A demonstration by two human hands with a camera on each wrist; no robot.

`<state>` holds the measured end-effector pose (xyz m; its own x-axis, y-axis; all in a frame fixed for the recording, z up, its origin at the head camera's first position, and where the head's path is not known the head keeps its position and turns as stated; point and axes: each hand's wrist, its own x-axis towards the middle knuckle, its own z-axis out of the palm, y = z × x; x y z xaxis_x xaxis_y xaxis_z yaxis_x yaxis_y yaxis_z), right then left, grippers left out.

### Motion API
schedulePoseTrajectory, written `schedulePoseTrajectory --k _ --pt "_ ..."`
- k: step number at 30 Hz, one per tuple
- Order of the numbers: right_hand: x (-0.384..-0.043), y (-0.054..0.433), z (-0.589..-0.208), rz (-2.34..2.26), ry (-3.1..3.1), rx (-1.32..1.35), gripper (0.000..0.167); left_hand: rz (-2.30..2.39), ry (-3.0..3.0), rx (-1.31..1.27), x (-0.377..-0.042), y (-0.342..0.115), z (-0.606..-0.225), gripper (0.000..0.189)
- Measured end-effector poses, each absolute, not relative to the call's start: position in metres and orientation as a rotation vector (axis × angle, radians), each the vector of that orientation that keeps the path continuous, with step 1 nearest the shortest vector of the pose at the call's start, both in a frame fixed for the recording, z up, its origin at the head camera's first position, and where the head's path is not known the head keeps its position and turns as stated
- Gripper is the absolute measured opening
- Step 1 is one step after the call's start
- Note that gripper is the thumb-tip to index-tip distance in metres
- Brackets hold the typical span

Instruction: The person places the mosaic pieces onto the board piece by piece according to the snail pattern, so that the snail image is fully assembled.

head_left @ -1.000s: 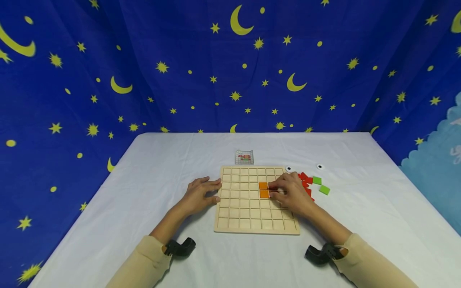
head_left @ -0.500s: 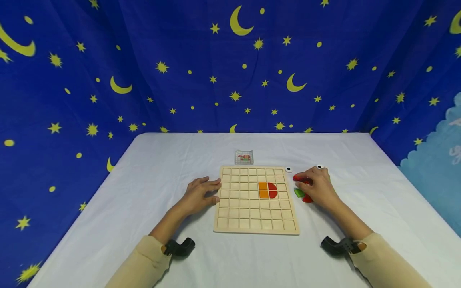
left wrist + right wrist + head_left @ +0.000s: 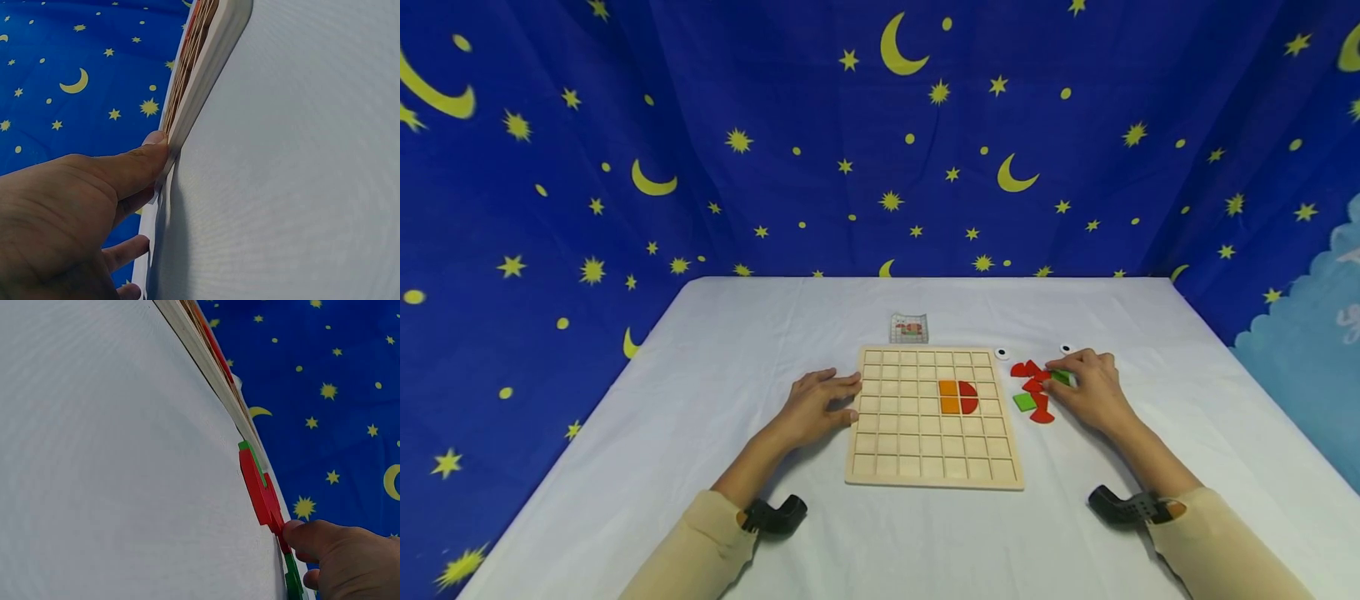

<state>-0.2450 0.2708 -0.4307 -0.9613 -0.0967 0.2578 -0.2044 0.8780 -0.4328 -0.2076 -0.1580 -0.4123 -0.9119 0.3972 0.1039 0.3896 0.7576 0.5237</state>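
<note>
My left hand (image 3: 808, 410) rests at the left edge of a wooden grid board (image 3: 898, 421), fingers extended and thumb touching the rim. On the board, two orange square tiles (image 3: 949, 397) sit beside two red quarter-circle tiles (image 3: 968, 397) that form a half circle. Right of the board, my right hand (image 3: 1090, 392) reaches over loose tiles, thumb and index finger bent and apart. Its fingertips are right at the red tiles (image 3: 1036, 385) and a green tile (image 3: 1062, 377), partly hidden by the hand. I cannot tell whether they pinch one. Another green tile (image 3: 1024, 402) lies nearer the board.
A small printed picture card (image 3: 909, 328) lies behind the board. One white eye disc (image 3: 1002, 353) is by the board's far right corner, another eye disc (image 3: 1066, 348) beyond the right hand. White cloth (image 3: 760, 333) covers the table; a blue star-patterned curtain (image 3: 820, 100) hangs behind.
My right hand has left the red quarter circles on the board and moved right to the loose tiles. One green tile now lies nearer the board, and red tiles have shifted. The left hand stays put.
</note>
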Motion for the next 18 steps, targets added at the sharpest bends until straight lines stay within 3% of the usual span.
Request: schedulePoseTrajectory --k 18 --pt "-0.2496 0.2777 -0.433 0.691 -2.884 0.265 0.034 0.882 2.915 0.654 -0.2067 -0.1583 -0.4107 0.052"
